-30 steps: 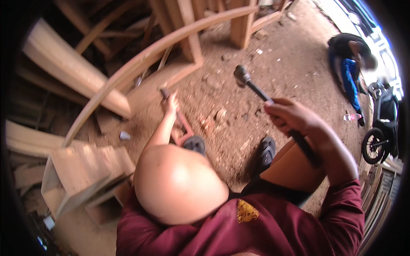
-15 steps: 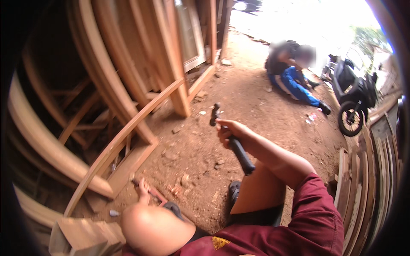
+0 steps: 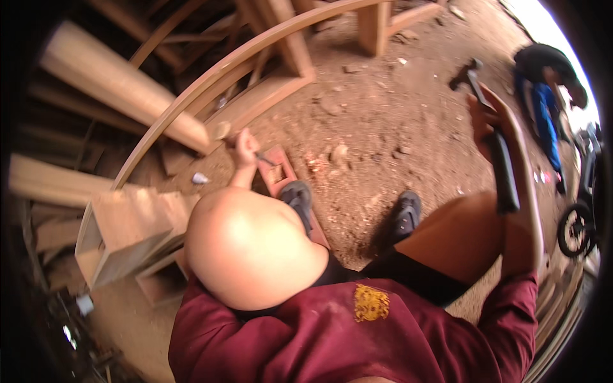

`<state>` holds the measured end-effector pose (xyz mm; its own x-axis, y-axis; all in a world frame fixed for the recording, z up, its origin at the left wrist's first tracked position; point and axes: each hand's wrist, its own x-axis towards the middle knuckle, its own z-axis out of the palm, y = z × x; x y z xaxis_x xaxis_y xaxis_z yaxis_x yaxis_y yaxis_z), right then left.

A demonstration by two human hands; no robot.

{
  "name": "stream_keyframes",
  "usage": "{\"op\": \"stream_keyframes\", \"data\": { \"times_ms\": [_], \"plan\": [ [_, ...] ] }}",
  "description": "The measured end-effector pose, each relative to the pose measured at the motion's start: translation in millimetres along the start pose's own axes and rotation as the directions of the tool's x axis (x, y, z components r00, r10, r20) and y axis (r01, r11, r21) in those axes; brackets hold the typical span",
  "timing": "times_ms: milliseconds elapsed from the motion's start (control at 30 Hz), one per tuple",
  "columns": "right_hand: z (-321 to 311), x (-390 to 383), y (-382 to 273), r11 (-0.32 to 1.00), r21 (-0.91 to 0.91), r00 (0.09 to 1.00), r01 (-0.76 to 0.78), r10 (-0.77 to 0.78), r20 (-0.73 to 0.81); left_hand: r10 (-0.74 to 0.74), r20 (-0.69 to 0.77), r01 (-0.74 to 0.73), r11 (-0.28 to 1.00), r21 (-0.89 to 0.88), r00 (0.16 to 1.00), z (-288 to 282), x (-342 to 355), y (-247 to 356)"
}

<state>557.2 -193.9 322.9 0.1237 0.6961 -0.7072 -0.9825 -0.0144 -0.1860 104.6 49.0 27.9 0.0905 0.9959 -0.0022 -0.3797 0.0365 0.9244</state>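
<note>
My left hand (image 3: 245,150) is closed round a chisel (image 3: 263,157), beyond my bare left knee. The chisel's blade points at a recess cut in a reddish wooden piece (image 3: 285,164) on the ground; whether the tip touches the wood I cannot tell. My left sandalled foot (image 3: 297,199) rests on that piece. Out to the right, my right hand (image 3: 488,121) grips a hammer (image 3: 504,173), its dark head raised and its black handle hanging down along my forearm. Wood chips (image 3: 314,162) lie beside the wooden piece.
A long curved wooden strip (image 3: 185,99) arches across the left, before stacked timber frames (image 3: 115,80). A wooden box-like piece (image 3: 131,220) stands by my left knee. At the far right, another person (image 3: 543,67) bends over near a motorbike (image 3: 578,230). Dirt floor (image 3: 377,127) carries small stones.
The view has tilted down and swung left, so the scene sits higher and further right. My right hand and the hammer appear further right. The chisel's blade and the recess have come into view.
</note>
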Motion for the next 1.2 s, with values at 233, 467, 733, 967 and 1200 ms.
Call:
{"op": "stream_keyframes", "data": {
  "times_ms": [233,467,733,967,1200],
  "plan": [
    [5,12,6,0.92,-0.391,0.976,-0.036,0.117,0.184,-0.017,-0.033,0.016,0.999,-0.035,0.999,12,-28,5],
    [4,50,10,0.88,-0.462,0.991,-0.108,0.135,0.026,-0.044,-0.01,0.044,0.999,0.005,0.999,19,-31,13],
    [21,53,73,0.551,-0.834,0.995,0.036,-0.094,-0.019,-0.031,0.043,0.026,0.993,0.117,0.999,-1,-31,-29],
    [88,40,132,0.336,-0.933,0.992,0.129,-0.052,0.118,0.105,0.107,-0.122,0.979,0.162,0.989,19,-25,-10],
    [126,49,191,-0.008,-0.829,0.827,0.559,-0.069,0.559,0.082,0.213,-0.145,0.943,0.299,0.974,23,-40,-19]
  ]
}}
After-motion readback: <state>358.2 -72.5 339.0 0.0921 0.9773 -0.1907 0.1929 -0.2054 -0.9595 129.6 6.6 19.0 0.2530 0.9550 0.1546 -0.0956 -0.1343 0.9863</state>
